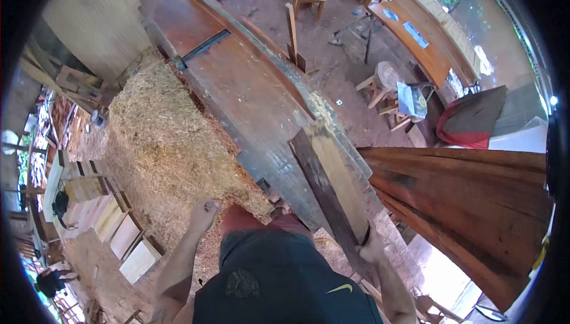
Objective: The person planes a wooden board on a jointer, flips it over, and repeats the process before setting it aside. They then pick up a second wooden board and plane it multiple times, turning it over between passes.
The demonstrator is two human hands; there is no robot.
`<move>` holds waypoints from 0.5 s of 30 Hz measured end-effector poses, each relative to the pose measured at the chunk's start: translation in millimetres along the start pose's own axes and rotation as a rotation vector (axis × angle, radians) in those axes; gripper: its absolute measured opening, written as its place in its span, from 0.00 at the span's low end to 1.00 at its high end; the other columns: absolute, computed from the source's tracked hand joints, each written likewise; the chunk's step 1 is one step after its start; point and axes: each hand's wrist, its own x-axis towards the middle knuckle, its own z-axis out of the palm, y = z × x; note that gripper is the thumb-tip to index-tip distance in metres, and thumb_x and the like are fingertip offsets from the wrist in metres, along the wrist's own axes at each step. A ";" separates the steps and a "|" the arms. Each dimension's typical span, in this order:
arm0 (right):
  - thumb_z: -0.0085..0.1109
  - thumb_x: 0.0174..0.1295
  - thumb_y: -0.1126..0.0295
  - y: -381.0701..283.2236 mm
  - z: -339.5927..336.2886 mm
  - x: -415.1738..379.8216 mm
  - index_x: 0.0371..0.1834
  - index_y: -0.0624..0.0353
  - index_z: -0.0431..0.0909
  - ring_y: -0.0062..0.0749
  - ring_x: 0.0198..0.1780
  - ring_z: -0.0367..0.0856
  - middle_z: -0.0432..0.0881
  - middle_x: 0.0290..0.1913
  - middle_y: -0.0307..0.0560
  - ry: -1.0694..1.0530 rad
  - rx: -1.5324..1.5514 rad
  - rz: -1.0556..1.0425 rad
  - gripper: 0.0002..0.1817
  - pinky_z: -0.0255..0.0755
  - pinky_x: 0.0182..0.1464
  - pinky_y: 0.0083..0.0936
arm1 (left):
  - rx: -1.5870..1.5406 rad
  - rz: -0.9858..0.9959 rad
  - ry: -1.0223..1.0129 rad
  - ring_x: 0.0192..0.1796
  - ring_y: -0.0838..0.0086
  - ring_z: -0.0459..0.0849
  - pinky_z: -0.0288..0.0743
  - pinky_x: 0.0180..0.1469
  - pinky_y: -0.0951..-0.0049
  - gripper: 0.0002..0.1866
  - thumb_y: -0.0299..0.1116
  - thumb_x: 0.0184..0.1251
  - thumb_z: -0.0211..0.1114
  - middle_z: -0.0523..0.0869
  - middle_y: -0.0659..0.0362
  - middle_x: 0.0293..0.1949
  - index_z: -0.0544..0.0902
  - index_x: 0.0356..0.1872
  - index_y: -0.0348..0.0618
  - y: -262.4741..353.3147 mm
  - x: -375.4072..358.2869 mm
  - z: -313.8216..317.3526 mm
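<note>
A thick wooden board (341, 175), pale on top with a dark side face, lies lengthwise on the near end of a long metal machine bed (243, 110). The bed looks like a jointer's, with a dark slot across it farther off. My right hand (372, 250) grips the board's near end, its fingers partly hidden by the wood. My left hand (205, 212) hangs above the wood shavings beside my leg, its fingers curled in and nothing visible in them. A raised fence (255, 45) runs along the bed's right side.
A heap of shavings (172, 128) fills the floor left of the bed. Cut boards (110, 217) are laid out at lower left. Large reddish-brown planks (463, 205) stand close on my right. Stools (389, 77) and a long orange wooden piece (415, 39) are beyond.
</note>
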 end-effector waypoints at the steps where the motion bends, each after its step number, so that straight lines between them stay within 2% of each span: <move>1: 0.77 0.46 0.67 2.0 -4.1 -8.6 0.85 0.57 0.58 0.66 0.68 0.83 0.84 0.64 0.71 0.020 0.023 0.016 0.58 0.77 0.71 0.48 | -0.006 -0.037 0.006 0.43 0.56 0.93 0.86 0.50 0.60 0.15 0.43 0.75 0.73 0.94 0.50 0.40 0.91 0.44 0.40 6.0 3.3 -1.6; 4: 0.78 0.46 0.68 18.6 -2.1 -16.0 0.82 0.58 0.61 0.65 0.60 0.88 0.87 0.57 0.67 0.082 0.079 0.002 0.55 0.83 0.62 0.47 | 0.033 0.006 -0.033 0.39 0.59 0.90 0.84 0.47 0.60 0.15 0.42 0.74 0.73 0.90 0.48 0.34 0.89 0.40 0.38 7.1 22.9 8.2; 6: 0.80 0.45 0.68 53.9 10.0 -9.3 0.80 0.60 0.63 0.61 0.54 0.90 0.88 0.53 0.65 0.130 0.104 -0.069 0.54 0.85 0.58 0.45 | 0.205 0.010 -0.205 0.39 0.52 0.91 0.83 0.45 0.57 0.18 0.47 0.74 0.73 0.90 0.46 0.35 0.89 0.39 0.39 25.2 55.3 11.1; 7: 0.80 0.45 0.68 55.3 9.1 -7.3 0.79 0.60 0.64 0.60 0.53 0.90 0.88 0.53 0.64 0.105 0.053 -0.033 0.53 0.85 0.57 0.45 | 0.292 0.010 -0.293 0.40 0.49 0.91 0.83 0.44 0.55 0.20 0.50 0.74 0.73 0.90 0.45 0.35 0.89 0.39 0.40 33.0 71.4 13.0; 9: 0.79 0.45 0.69 50.1 5.5 -6.3 0.77 0.60 0.65 0.59 0.51 0.89 0.87 0.52 0.61 0.063 -0.051 0.042 0.51 0.84 0.55 0.45 | 0.266 0.160 -0.316 0.38 0.48 0.90 0.81 0.42 0.53 0.21 0.51 0.74 0.72 0.88 0.44 0.33 0.88 0.37 0.40 43.2 110.5 26.1; 10: 0.79 0.46 0.68 39.2 7.4 -3.2 0.72 0.61 0.69 0.60 0.51 0.87 0.86 0.53 0.62 0.088 -0.042 0.102 0.46 0.82 0.55 0.48 | 0.247 0.241 -0.337 0.37 0.47 0.89 0.80 0.41 0.52 0.22 0.52 0.74 0.72 0.87 0.44 0.31 0.87 0.36 0.40 52.9 130.6 34.3; 13: 0.81 0.46 0.66 36.9 23.3 5.5 0.69 0.60 0.71 0.60 0.50 0.86 0.85 0.53 0.60 0.244 -0.055 0.107 0.44 0.82 0.56 0.48 | 0.264 0.154 -0.409 0.35 0.48 0.89 0.80 0.39 0.52 0.20 0.51 0.75 0.71 0.87 0.45 0.30 0.87 0.37 0.40 96.4 173.6 42.2; 15: 0.82 0.47 0.65 27.5 28.9 7.1 0.67 0.60 0.72 0.60 0.50 0.86 0.85 0.51 0.59 0.327 -0.073 0.076 0.42 0.82 0.56 0.49 | 0.254 0.121 -0.449 0.37 0.49 0.91 0.81 0.39 0.52 0.19 0.49 0.75 0.71 0.89 0.45 0.33 0.88 0.39 0.40 98.9 188.2 40.5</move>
